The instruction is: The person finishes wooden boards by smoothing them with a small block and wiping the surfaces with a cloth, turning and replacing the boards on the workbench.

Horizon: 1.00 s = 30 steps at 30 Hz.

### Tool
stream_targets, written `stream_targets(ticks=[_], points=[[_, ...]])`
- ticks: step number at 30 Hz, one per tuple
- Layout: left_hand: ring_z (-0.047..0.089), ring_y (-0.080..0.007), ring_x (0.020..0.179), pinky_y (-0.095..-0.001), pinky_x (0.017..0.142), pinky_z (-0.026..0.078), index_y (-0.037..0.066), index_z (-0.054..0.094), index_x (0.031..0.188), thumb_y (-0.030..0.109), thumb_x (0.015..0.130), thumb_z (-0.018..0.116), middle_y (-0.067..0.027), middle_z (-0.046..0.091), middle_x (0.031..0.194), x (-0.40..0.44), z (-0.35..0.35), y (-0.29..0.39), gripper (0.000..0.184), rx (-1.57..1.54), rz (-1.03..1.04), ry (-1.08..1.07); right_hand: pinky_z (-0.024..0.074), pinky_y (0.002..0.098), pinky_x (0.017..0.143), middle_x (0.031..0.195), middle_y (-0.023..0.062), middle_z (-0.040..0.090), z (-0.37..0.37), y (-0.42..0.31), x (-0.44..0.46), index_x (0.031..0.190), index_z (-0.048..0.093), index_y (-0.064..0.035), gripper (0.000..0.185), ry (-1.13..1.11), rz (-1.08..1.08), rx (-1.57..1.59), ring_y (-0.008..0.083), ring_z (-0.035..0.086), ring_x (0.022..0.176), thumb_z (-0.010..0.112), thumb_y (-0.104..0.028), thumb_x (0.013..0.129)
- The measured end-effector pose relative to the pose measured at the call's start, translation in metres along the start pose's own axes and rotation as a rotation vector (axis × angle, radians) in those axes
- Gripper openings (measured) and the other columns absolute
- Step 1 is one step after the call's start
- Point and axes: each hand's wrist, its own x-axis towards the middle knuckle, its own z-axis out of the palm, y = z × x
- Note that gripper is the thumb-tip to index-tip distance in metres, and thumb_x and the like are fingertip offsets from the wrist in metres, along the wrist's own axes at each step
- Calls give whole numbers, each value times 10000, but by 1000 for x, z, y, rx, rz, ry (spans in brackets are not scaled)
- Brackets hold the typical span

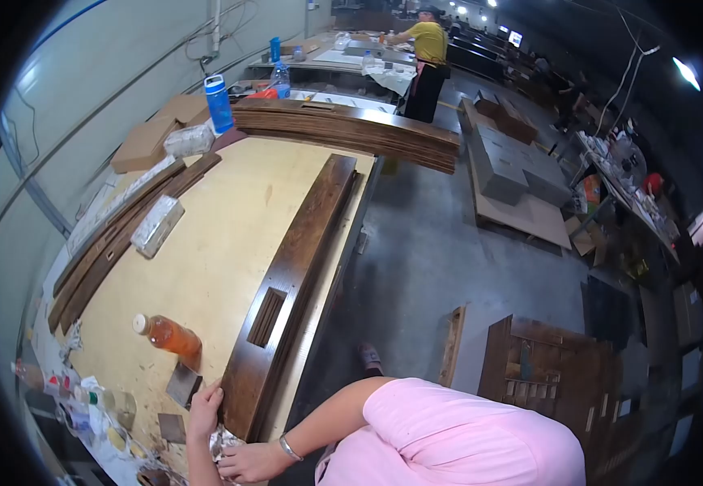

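A long dark-brown wooden board [311, 219] with a rectangular cutout lies on top of a stack of similar boards along the table's right edge. At the near left corner of this board, my left hand [205, 407] has its fingers curled against the edge. My right hand [253, 463], a bracelet on its wrist, is closed just below the board's near end, over a crumpled white cloth [223, 442]; part of the cloth is hidden. Left of the board are a bottle of orange liquid [170, 335], a dark block [182, 385] and a small brown square [171, 428].
The light wooden tabletop [230, 202] also bears a wrapped block [157, 226] and curved wooden strips [108, 251]. Stacked boards [343, 130] cross its far end, near a blue bottle [218, 104]. Bottles and wrappers [108, 405] crowd the near left. A person in yellow [428, 44] stands further off.
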Motion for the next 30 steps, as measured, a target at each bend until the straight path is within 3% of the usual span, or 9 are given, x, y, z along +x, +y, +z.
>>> stream_targets(ticks=[7, 13, 15, 19, 22, 23, 25, 29, 30], points=[[584, -127, 1042, -270, 955, 444, -84, 596, 1290, 75, 980, 572, -70, 672, 1157, -4, 4, 13, 350, -168, -2, -26, 412, 422, 811, 904, 96, 571, 19, -8, 4, 688, 689, -74, 148, -1, -27, 53, 282, 537, 933, 629, -209, 688], [610, -128, 973, -265, 901, 477, -84, 633, 1229, 73, 954, 581, -68, 703, 1067, -4, 1, 18, 321, 232, 26, 66, 417, 410, 772, 902, 82, 545, -41, 19, -26, 683, 646, -68, 168, -69, 63, 106, 273, 525, 893, 596, -228, 693], [616, -125, 962, -262, 886, 480, -82, 641, 1214, 87, 954, 590, -79, 714, 1051, -8, 8, 26, 314, 40, -87, 115, 416, 400, 774, 919, 74, 550, -48, 20, -24, 715, 659, -66, 162, -66, 88, 30, 271, 524, 907, 600, -217, 705], [611, -113, 937, -264, 862, 486, -90, 642, 1204, 89, 957, 604, -72, 709, 1040, -6, 4, 19, 307, 78, 33, 65, 415, 386, 788, 962, 67, 567, -23, 4, -3, 770, 676, -63, 163, -98, 57, 43, 259, 527, 923, 612, -209, 736], [610, -115, 921, -262, 850, 486, -90, 645, 1199, 83, 958, 591, -71, 710, 1026, -9, 7, 23, 302, -102, -134, 89, 425, 386, 764, 946, 49, 573, -68, 32, -38, 813, 690, -87, 167, -71, 62, -65, 245, 556, 926, 635, -221, 731], [603, -114, 884, -267, 815, 485, -104, 641, 1184, 83, 953, 587, -59, 703, 975, -8, 12, 26, 303, -49, 6, 87, 429, 382, 747, 944, 41, 577, -86, 42, -53, 848, 695, -89, 186, -73, 82, -155, 245, 563, 913, 637, -219, 729], [587, -110, 850, -273, 786, 479, -111, 638, 1169, 92, 953, 578, -54, 687, 923, -8, 7, 19, 302, 151, 12, 108, 434, 370, 707, 952, 39, 586, -110, 63, -84, 942, 691, -86, 245, 10, 174, -419, 250, 574, 889, 637, -200, 732], [533, -100, 789, -275, 724, 461, -99, 657, 1115, 116, 973, 561, -36, 641, 832, -12, 12, 29, 275, 324, 52, 131, 476, 398, 725, 1000, 88, 608, -87, 50, -82, 1018, 651, -39, 298, 35, 344, -343, 278, 592, 892, 617, -177, 757], [522, -99, 769, -276, 698, 454, -97, 659, 1089, 112, 973, 562, -34, 636, 812, -10, 15, 22, 259, 270, 91, 138, 485, 403, 731, 1027, 105, 615, -81, 40, -71, 1019, 644, -38, 291, 48, 280, -342, 289, 599, 888, 612, -170, 762]])
